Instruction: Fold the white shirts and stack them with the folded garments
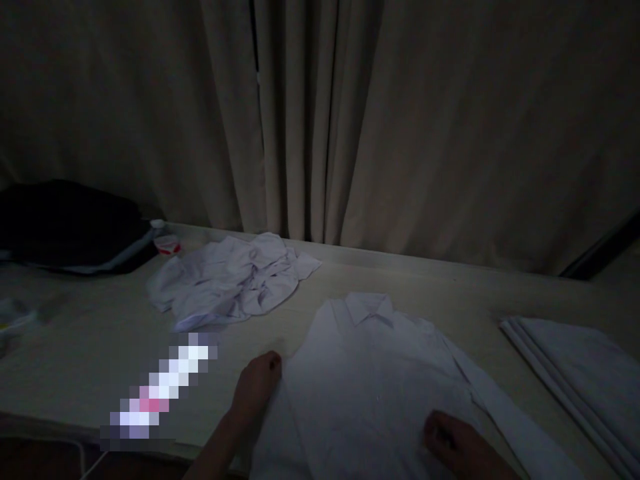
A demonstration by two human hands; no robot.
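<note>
shirt (355, 387) flat on surface (450, 300), front up, collar away, probably so both sides are reachable; left hand (257, 381) curled at its edge, right hand (453, 440) curled over its front, grip unclear.

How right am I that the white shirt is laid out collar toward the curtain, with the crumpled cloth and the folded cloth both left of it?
One part is wrong: in the head view, the folded cloth lies right of the white shirt. The collar does point toward the curtain, and the crumpled cloth is on the left.
</note>
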